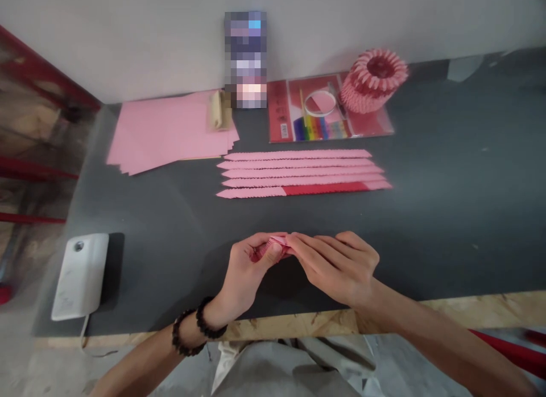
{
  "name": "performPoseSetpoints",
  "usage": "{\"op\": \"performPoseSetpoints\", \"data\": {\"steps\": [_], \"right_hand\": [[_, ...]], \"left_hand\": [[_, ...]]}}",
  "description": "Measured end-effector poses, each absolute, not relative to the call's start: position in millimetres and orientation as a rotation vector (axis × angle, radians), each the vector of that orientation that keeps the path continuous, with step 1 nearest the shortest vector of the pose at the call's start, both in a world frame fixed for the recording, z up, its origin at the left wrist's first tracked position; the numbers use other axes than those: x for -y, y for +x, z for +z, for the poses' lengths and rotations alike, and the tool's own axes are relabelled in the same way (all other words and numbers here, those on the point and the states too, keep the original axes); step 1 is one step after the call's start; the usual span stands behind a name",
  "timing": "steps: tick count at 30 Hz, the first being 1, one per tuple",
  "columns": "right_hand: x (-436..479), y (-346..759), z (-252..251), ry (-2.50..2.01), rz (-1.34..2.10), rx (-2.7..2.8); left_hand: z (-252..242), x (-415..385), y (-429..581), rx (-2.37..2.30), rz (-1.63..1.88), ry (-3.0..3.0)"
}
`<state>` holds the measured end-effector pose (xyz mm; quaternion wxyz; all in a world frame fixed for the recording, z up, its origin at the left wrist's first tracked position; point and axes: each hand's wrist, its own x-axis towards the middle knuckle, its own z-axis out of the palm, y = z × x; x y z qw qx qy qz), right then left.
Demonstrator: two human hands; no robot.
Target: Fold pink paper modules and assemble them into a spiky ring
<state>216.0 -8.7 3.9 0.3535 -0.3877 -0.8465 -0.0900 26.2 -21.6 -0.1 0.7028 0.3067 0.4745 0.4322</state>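
Note:
A small pink folded-paper strip [279, 240] is between my two hands, close to the table's front edge. My left hand [247, 269] is closed round it, the thumb pressed on top. The fingertips of my right hand [336, 263] pinch its right end. Much of the strip is hidden by my fingers. Beyond my hands lie several long zigzag strips of folded paper [298, 164], side by side. The nearest one has a red stretch [326, 189]. A round pink and red folded-paper vase [374, 81] stands farther back on the right.
Pink paper sheets [162, 132] lie stacked at the back left, with a yellowish object [218, 110] on them. A blurred-out phone-shaped object [245, 58] leans on the wall. A red packet [279, 110] lies under a tape roll [319, 103]. A white corded device [81, 277] is at the left.

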Motion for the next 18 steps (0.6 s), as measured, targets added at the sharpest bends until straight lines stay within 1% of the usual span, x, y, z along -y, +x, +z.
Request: {"op": "performPoseSetpoints", "data": {"steps": [5, 12, 18], "right_hand": [[7.9, 217.4, 0.7, -0.982, -0.223, 2.180], [10.3, 216.2, 4.6, -0.918, -0.367, 2.251], [15.5, 212.4, 6.8, -0.863, -0.597, 2.299]], "left_hand": [[1.2, 20.9, 25.7, -1.042, 0.966, 0.711], [-2.3, 21.3, 27.4, -1.118, 0.971, 0.692], [-1.5, 20.3, 25.8, -1.204, 0.984, 0.683]]}}
